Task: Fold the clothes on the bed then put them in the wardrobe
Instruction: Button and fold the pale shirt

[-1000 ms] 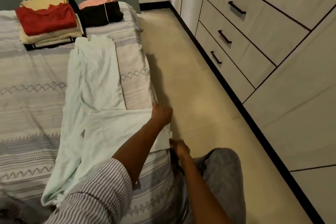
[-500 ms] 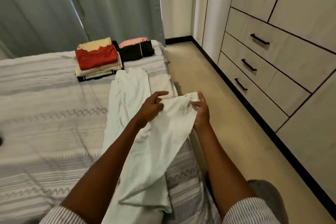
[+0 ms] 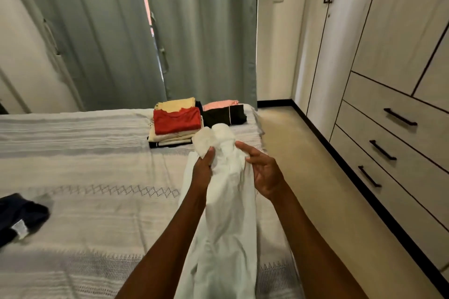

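Observation:
A long pale mint-white garment (image 3: 228, 213) hangs lifted above the bed (image 3: 85, 201), bunched at its top end. My left hand (image 3: 202, 170) grips the cloth near that top. My right hand (image 3: 263, 170) holds the cloth's right edge, with thumb and fingers pinching it. Beyond the garment, a folded stack topped by a red piece (image 3: 177, 121) and a yellow one sits on the bed. Beside it lies a black folded piece (image 3: 224, 115) under a pink one (image 3: 220, 105). The wardrobe (image 3: 388, 56) stands on the right, doors and drawers closed.
A dark navy garment (image 3: 20, 217) with a white label lies unfolded at the bed's left edge. Grey-green curtains (image 3: 145, 31) hang behind the bed. A strip of beige floor (image 3: 303, 165) runs between the bed and the wardrobe drawers (image 3: 388, 141).
Both hands have raised the pale garment's end off the bed and carried it forward toward the folded stacks. The view has tilted upward, showing the curtains and wardrobe doors.

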A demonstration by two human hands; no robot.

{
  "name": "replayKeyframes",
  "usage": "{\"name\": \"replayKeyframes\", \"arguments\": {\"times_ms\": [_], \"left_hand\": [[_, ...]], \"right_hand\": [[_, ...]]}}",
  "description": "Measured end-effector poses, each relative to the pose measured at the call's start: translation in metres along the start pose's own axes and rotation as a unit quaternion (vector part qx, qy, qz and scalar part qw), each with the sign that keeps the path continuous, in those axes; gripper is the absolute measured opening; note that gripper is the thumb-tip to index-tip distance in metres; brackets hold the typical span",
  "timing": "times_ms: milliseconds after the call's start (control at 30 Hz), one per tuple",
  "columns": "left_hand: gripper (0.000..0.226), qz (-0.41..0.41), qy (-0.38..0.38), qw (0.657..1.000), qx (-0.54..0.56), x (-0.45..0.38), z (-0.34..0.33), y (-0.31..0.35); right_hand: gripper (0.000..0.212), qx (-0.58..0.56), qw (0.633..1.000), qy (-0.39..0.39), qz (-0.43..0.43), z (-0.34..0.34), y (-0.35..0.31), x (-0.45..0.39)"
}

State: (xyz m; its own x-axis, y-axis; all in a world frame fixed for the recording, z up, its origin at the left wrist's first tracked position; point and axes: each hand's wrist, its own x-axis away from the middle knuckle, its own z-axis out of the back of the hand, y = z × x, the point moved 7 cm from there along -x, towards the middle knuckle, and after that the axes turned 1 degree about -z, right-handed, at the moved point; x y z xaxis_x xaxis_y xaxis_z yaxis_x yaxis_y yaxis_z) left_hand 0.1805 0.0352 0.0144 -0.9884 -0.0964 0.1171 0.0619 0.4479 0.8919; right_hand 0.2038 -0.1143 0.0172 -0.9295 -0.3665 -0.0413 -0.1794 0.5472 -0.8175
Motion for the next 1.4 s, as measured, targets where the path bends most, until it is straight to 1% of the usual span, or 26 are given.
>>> {"name": "replayKeyframes", "arguments": {"times_ms": [33, 100, 200, 233, 267, 300, 333, 367, 433, 467, 500, 533, 567, 600, 667, 733, 833, 900, 933, 967, 1067, 1100, 1133, 1267, 1367, 1400], "left_hand": [[0.039, -0.02, 0.033, 0.998, -0.053, -0.005, 0.003, 0.009], [0.028, -0.01, 0.043, 0.991, -0.122, -0.024, 0.011, 0.016], [0.022, 0.081, 0.028, 0.974, -0.209, -0.054, 0.023, 0.009], [0.019, 0.125, 0.025, 0.965, -0.228, -0.056, 0.027, 0.006], [0.014, 0.181, 0.018, 0.954, -0.237, -0.079, 0.041, -0.007], [0.009, 0.212, 0.016, 0.944, -0.254, -0.08, 0.047, -0.011], [0.004, 0.223, 0.032, 0.935, -0.273, -0.082, 0.052, -0.01], [0.003, 0.221, 0.055, 0.926, -0.301, -0.112, 0.067, -0.021], [0.01, 0.115, 0.104, 0.924, -0.349, -0.126, 0.073, -0.007], [0.008, 0.061, 0.116, 0.926, -0.354, -0.158, 0.08, -0.015], [0.004, -0.001, 0.114, 0.924, -0.364, -0.161, 0.079, -0.007], [0.012, -0.049, 0.106, 0.92, -0.374, -0.165, 0.078, -0.003], [0.018, -0.077, 0.111, 0.908, -0.397, -0.193, 0.09, -0.014], [0.02, -0.104, 0.101, 0.894, -0.423, -0.199, 0.089, -0.013], [0.02, -0.094, 0.107, 0.854, -0.5, -0.245, 0.11, -0.032], [0.025, -0.027, 0.104, 0.832, -0.545, -0.271, 0.128, -0.049], [0.049, 0.068, 0.099, 0.817, -0.564, -0.287, 0.152, -0.08], [0.06, 0.069, 0.106, 0.815, -0.566, -0.282, 0.157, -0.091], [0.06, 0.054, 0.109, 0.812, -0.57, -0.277, 0.156, -0.094], [0.058, 0.036, 0.112, 0.813, -0.57, -0.269, 0.15, -0.09], [0.057, -0.01, 0.119, 0.827, -0.549, -0.246, 0.142, -0.08], [0.056, -0.021, 0.12, 0.827, -0.549, -0.231, 0.141, -0.078], [0.055, -0.035, 0.118, 0.824, -0.552, -0.221, 0.139, -0.076], [0.046, -0.081, 0.123, 0.809, -0.57, -0.16, 0.133, -0.078], [0.031, -0.094, 0.151, 0.788, -0.589, -0.128, 0.132, -0.079], [0.028, -0.083, 0.15, 0.781, -0.6, -0.124, 0.134, -0.083]], "right_hand": [[0.043, 0.026, 0.999, 0.018, 0.007, 0.006, 0.0, -0.006], [0.034, 0.095, 0.994, 0.041, 0.022, 0.014, 0.004, -0.03], [0.031, 0.197, 0.979, 0.053, -0.002, 0.022, 0.016, -0.059], [0.032, 0.231, 0.971, 0.067, -0.014, 0.025, 0.02, -0.064], [0.033, 0.249, 0.964, 0.084, -0.031, 0.036, 0.036, -0.089], [0.035, 0.284, 0.953, 0.099, -0.041, 0.035, 0.04, -0.093], [0.038, 0.308, 0.944, 0.109, -0.043, 0.034, 0.042, -0.097], [0.041, 0.324, 0.937, 0.118, -0.052, 0.048, 0.062, -0.122], [0.046, 0.371, 0.919, 0.131, -0.015, 0.043, 0.058, -0.126], [0.049, 0.391, 0.908, 0.148, 0.009, 0.058, 0.071, -0.151], [0.051, 0.411, 0.898, 0.149, 0.047, 0.052, 0.064, -0.151], [0.053, 0.433, 0.886, 0.145, 0.076, 0.05, 0.06, -0.152], [0.054, 0.45, 0.876, 0.152, 0.084, 0.066, 0.08, -0.181], [0.054, 0.478, 0.862, 0.144, 0.09, 0.067, 0.08, -0.186], [0.056, 0.555, 0.821, 0.128, 0.05, 0.093, 0.12, -0.232], [0.058, 0.651, 0.752, 0.101, -0.023, 0.113, 0.144, -0.252], [0.062, 0.753, 0.653, 0.054, -0.058, 0.133, 0.17, -0.26], [0.061, 0.778, 0.626, 0.051, -0.032, 0.136, 0.175, -0.258], [0.058, 0.774, 0.631, 0.055, -0.017, 0.136, 0.174, -0.257], [0.054, 0.757, 0.651, 0.056, -0.007, 0.135, 0.169, -0.257], [0.048, 0.651, 0.754, 0.087, 0.006, 0.131, 0.15, -0.239], [0.047, 0.624, 0.775, 0.102, 0.0, 0.128, 0.146, -0.223], [0.046, 0.612, 0.783, 0.114, -0.002, 0.123, 0.142, -0.209], [0.046, 0.598, 0.79, 0.133, -0.024, 0.102, 0.15, -0.133], [0.049, 0.623, 0.763, 0.162, -0.047, 0.094, 0.161, -0.089], [0.05, 0.628, 0.756, 0.173, -0.056, 0.094, 0.169, -0.079]]}}
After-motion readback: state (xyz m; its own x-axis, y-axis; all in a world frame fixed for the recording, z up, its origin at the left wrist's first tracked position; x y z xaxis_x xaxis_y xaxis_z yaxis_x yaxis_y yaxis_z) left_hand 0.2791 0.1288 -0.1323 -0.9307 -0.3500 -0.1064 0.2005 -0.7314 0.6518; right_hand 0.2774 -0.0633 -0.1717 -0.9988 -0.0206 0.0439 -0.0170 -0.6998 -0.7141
